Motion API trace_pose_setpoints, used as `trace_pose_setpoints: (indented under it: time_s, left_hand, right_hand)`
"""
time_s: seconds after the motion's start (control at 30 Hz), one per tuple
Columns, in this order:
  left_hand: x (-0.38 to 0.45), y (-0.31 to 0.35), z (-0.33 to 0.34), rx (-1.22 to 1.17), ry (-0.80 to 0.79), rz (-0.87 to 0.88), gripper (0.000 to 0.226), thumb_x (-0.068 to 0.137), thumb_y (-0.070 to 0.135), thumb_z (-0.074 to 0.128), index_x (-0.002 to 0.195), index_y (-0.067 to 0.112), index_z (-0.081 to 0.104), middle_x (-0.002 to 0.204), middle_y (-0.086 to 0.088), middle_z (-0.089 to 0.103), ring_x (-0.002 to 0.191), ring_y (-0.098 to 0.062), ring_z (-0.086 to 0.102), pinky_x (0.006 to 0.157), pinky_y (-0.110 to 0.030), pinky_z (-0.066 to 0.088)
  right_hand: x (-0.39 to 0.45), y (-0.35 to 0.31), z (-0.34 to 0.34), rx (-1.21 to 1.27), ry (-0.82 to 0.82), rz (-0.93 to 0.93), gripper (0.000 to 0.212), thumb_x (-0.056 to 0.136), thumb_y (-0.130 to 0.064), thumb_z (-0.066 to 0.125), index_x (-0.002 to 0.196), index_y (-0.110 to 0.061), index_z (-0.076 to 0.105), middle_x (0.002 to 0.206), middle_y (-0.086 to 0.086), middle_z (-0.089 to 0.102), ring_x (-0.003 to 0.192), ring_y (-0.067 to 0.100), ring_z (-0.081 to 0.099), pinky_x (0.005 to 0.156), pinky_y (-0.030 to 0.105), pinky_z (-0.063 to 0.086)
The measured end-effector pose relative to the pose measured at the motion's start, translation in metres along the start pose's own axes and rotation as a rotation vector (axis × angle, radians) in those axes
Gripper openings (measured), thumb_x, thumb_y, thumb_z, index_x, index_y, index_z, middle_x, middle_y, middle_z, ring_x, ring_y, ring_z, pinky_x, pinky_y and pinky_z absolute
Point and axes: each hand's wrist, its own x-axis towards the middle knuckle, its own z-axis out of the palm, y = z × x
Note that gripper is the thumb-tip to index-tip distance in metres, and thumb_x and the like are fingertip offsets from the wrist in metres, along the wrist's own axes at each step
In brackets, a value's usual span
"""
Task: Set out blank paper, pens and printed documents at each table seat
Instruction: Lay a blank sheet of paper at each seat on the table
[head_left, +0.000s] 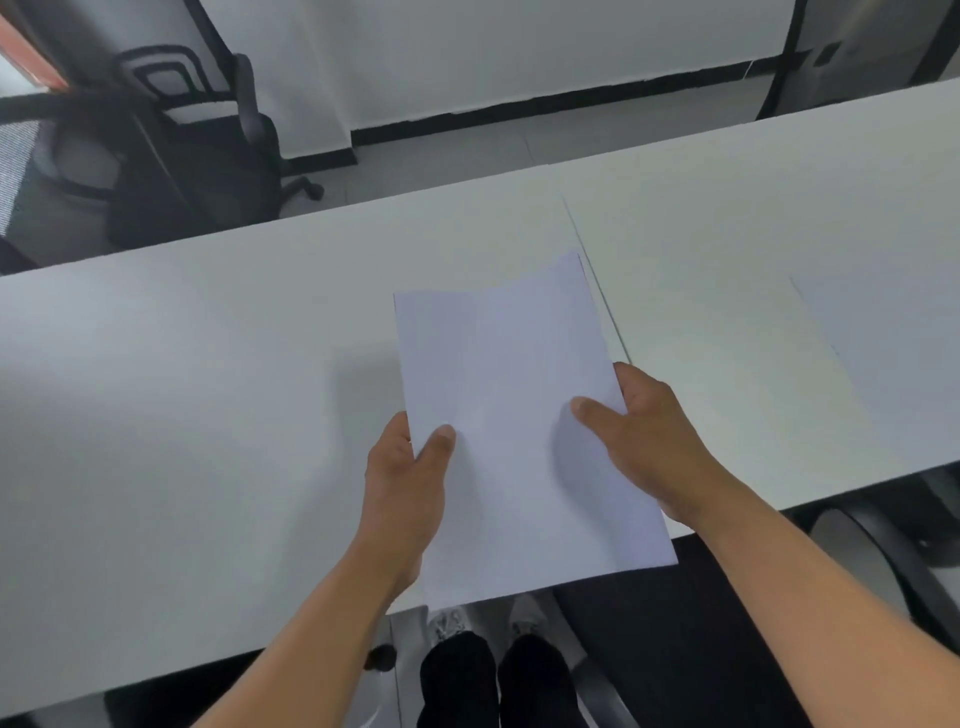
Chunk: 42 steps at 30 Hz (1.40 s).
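Two hands, our left hand (405, 483) and right hand (649, 441), grip a blank paper stack (519, 415) by its side edges, thumbs on top and fingers curled beneath, keeping it level just above the near tabletop (182, 415), likely to lay it at this seat.

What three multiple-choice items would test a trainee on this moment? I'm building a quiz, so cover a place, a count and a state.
1. Where does the other blank sheet lie?
A. On the table, right of the held paper
B. On the office chair
C. On the floor

2. How many hands hold the held paper?
A. None
B. One
C. Two

3. How is the held paper?
A. Crumpled into a ball
B. Slightly bowed, far edge wavy
C. Torn in half

Answers: 1 A, it rests flat on the table. 2 C, the left hand and right hand each pinch a side. 3 B, its far edge curves.
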Motion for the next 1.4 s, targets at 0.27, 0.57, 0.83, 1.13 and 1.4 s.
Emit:
trace_pose_setpoints:
  time_s: [0.27,0.57,0.83,1.13,1.4]
  left_hand:
    - [0.026,-0.015,-0.003,-0.051,-0.007,-0.007,0.016,0.112,0.023,0.059,0.123,0.029,0.069,0.114,0.017,0.081,0.099,-0.005,0.078,0.086,-0.035,0.062]
    - [0.026,-0.033,-0.004,-0.071,0.003,0.012,0.024,0.117,0.034,0.046,0.114,0.025,0.067,0.116,0.003,0.078,0.113,-0.028,0.071,0.105,-0.053,0.058]
    - [0.023,-0.040,-0.002,-0.086,0.013,0.024,0.035,0.118,0.036,0.042,0.111,0.003,0.052,0.098,0.007,0.053,0.090,-0.008,0.044,0.080,-0.029,0.037]
    - [0.013,-0.041,0.005,-0.104,0.026,0.004,0.032,0.118,0.034,0.042,0.106,0.013,0.063,0.093,0.010,0.063,0.085,-0.001,0.053,0.085,-0.024,0.043]
    - [0.009,-0.045,0.004,-0.067,0.062,0.009,0.032,0.118,0.035,0.042,0.112,0.012,0.064,0.097,0.011,0.064,0.088,-0.007,0.052,0.085,-0.025,0.044]
  right_hand:
    - [0.022,0.026,0.014,-0.040,0.118,-0.026,0.033,0.105,-0.029,0.060,0.103,0.004,0.061,0.082,0.012,0.049,0.068,0.021,0.036,0.062,0.038,0.034]
    - [0.028,0.043,0.018,-0.054,0.169,-0.093,0.012,0.102,-0.025,0.071,0.110,-0.032,0.077,0.072,-0.002,0.055,0.063,0.014,0.047,0.065,0.034,0.043]
    - [0.027,0.053,0.015,-0.004,0.243,-0.071,0.005,0.103,-0.027,0.072,0.105,-0.031,0.070,0.093,-0.005,0.077,0.081,0.021,0.070,0.076,0.041,0.058]
    - [0.026,0.064,0.000,-0.076,0.221,-0.047,0.002,0.105,-0.030,0.067,0.104,-0.031,0.069,0.097,-0.006,0.078,0.089,0.028,0.073,0.076,0.042,0.058]
    - [0.034,0.079,-0.021,-0.143,0.259,-0.036,0.005,0.106,-0.027,0.064,0.103,-0.025,0.068,0.098,-0.002,0.075,0.077,0.024,0.064,0.066,0.033,0.049]
